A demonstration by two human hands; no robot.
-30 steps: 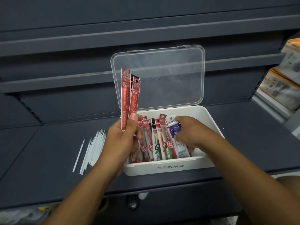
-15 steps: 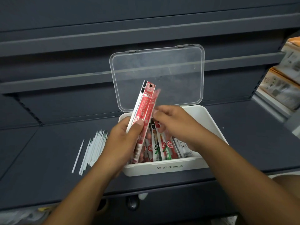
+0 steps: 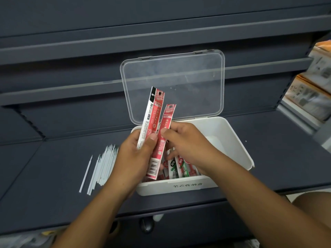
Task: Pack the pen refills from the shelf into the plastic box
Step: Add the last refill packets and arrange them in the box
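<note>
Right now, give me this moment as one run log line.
left hand: holds refill packets | right hand: pinches red packet | plastic box: lid open, partly filled

Printed cartons (image 3: pixel 310 97) far right, dark knob (image 3: pixel 146 227) below

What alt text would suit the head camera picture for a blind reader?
A left hand holds red refill packets over an open white plastic box, while the right hand pinches one of them. White refills lie on the shelf beside it.

glossy refill packets (image 3: pixel 153 122), clear plastic lid (image 3: pixel 179 83)
</note>
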